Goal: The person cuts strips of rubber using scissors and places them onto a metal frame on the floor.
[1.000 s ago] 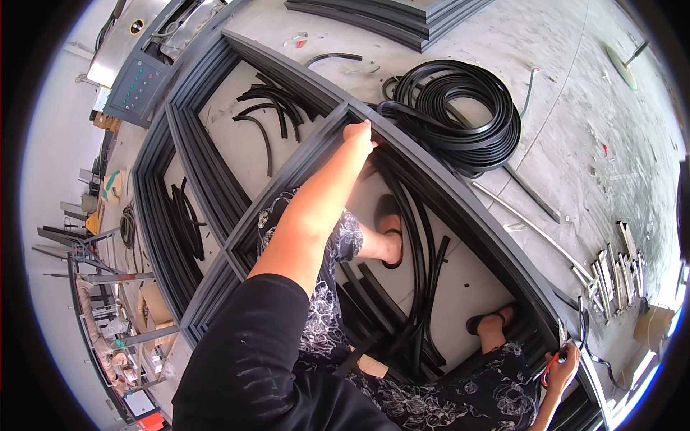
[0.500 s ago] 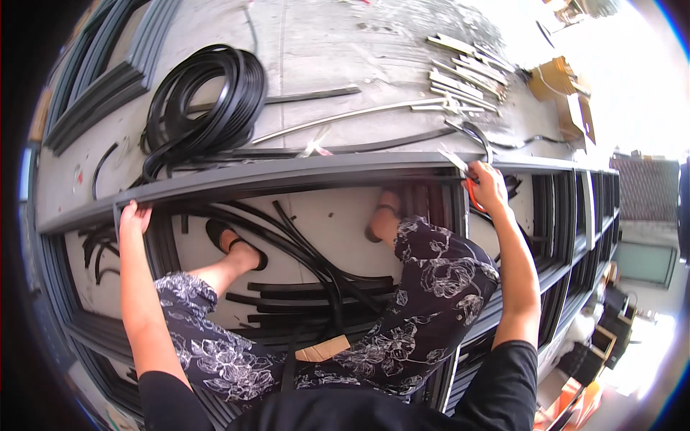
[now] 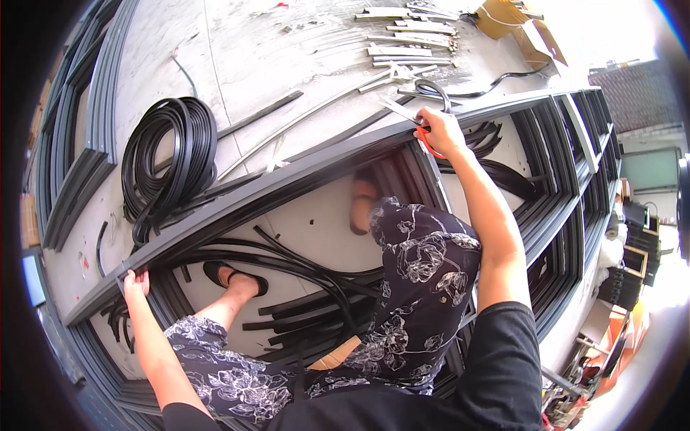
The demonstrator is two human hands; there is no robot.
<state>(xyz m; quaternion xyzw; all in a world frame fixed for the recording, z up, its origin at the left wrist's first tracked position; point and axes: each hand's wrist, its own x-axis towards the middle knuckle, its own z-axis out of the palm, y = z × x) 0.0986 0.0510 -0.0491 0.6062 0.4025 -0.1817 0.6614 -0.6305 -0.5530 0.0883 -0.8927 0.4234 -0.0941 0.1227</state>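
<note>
Orange-handled scissors (image 3: 430,146) are held in my right hand (image 3: 442,131) at the far rail of a dark grey metal frame (image 3: 287,176). Their blades are parted and point left over the rail. A black rubber strip (image 3: 440,90) loops up just beyond this hand. At the left end of the same rail, my left hand (image 3: 136,283) is closed on the frame's edge, its fingertips partly hidden. My legs stand inside the frame's opening, with several loose black strips (image 3: 309,316) lying between and around them.
A large coil of black strip (image 3: 172,161) lies beyond the rail. Several pale offcut strips (image 3: 410,39) lie on the floor farther off, beside a yellow bucket (image 3: 499,18) and a cardboard box (image 3: 539,47). More grey frames (image 3: 93,129) are at the far left.
My view has turned, so the rail now slants up to the right and floor items appear shifted left. Both hands keep their places on the frame, and the scissors stay in my right hand.
</note>
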